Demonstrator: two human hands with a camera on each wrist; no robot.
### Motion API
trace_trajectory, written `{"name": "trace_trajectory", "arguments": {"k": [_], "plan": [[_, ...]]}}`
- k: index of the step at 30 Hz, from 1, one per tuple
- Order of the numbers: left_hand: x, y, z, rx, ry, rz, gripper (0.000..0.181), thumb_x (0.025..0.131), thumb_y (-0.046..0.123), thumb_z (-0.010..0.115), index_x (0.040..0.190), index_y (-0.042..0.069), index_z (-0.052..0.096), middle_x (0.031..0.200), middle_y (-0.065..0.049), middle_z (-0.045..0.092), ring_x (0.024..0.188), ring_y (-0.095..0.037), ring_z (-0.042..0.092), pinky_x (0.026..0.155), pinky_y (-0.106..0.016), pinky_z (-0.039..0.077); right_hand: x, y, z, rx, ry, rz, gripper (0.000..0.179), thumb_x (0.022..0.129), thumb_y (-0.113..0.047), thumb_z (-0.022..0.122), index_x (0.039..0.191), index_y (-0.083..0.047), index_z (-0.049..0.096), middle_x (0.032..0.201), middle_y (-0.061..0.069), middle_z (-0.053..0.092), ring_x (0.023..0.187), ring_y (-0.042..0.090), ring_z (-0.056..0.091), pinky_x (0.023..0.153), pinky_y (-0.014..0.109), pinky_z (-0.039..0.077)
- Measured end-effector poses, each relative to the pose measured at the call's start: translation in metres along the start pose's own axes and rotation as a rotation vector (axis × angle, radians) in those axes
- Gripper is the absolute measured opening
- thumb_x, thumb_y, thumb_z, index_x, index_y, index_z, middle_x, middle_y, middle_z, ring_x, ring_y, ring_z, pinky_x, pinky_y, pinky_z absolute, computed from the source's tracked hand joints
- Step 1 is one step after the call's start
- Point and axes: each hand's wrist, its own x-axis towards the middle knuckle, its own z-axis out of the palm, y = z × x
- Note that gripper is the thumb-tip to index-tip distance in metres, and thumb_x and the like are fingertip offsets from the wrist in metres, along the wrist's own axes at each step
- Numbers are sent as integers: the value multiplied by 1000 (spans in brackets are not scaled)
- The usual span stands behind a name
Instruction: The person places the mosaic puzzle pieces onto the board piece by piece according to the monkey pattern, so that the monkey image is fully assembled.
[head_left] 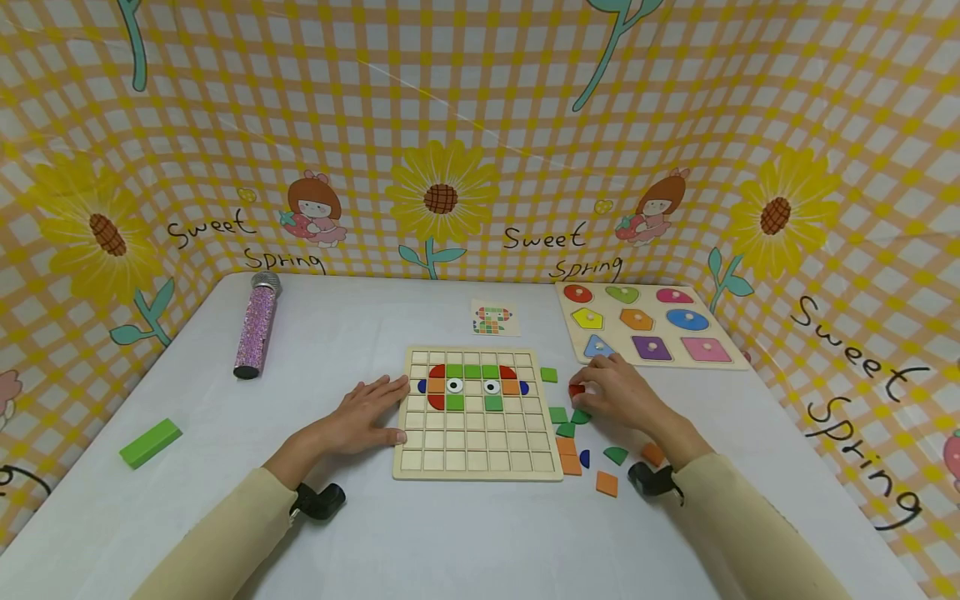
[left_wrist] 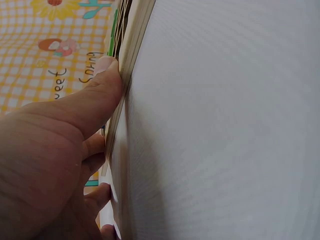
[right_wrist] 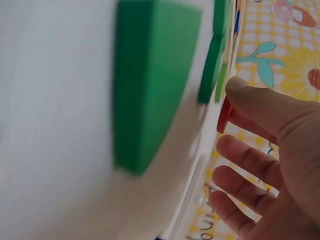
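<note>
My left hand [head_left: 352, 421] rests at the left edge of the wooden grid board [head_left: 465, 462], thumb and fingers fairly straight against its rim. Coloured tiles make a face pattern in the upper rows, with two eye tiles [head_left: 454, 385], green squares [head_left: 472, 371], red rounded corners and blue ends. Right of the board, my right hand [head_left: 618, 396] pinches a red tile [right_wrist: 224, 117] between thumb and index finger, the other fingers spread. The hand covers part of that tile. Near it lie green rounded tiles [head_left: 616, 456], one of them large and close in the right wrist view.
Orange squares [head_left: 607, 484], a blue half-round [head_left: 585, 459] and green squares [head_left: 549, 375] lie right of the board. Behind them is a knobbed shape puzzle [head_left: 738, 362]. A pattern card [head_left: 495, 318] lies behind the grid board; a glittery microphone [head_left: 257, 329] and green block [head_left: 151, 443] are at left.
</note>
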Motion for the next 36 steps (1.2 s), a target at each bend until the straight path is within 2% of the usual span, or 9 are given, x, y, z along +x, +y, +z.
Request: {"name": "trace_trajectory", "arguments": {"k": [5,13,20,29,36], "plan": [[0,0,0,-1,1,3,78,88,38,64,149,6,27,158,-12,22,146,-38,13,115,-63,5,-1,-20,-5,14,45,-40,27,82,-30,73,104,-14,73,104,6,65,100,25,49,87,44,44],[1,0,-1,-1,1,-1,78,88,38,64,149,6,27,158,-11,22,146,-38,13,115,-63,6,-3,-53,-1,25,114,-128,27,81,-28,74,103,-12,72,99,4,64,91,21,48,79,36,43],[0,-1,0,-4,2,6,78,88,38,64,149,6,27,158,-12,22,146,-38,13,115,-63,6,2,-76,9,22,103,-103,28,80,-32,74,102,-15,72,99,1,63,89,18,44,76,31,38],[0,0,-1,-2,0,8,78,88,37,64,149,6,27,158,-12,22,146,-38,14,115,-63,6,15,-87,21,-22,97,-80,22,81,-31,74,98,-17,72,98,3,65,91,21,48,78,35,41],[0,1,0,-1,1,2,78,88,37,64,149,6,27,158,-12,22,146,-38,13,115,-63,6,20,-88,26,-26,89,-81,21,80,-30,74,97,-18,73,96,2,65,87,19,46,73,34,39]]}}
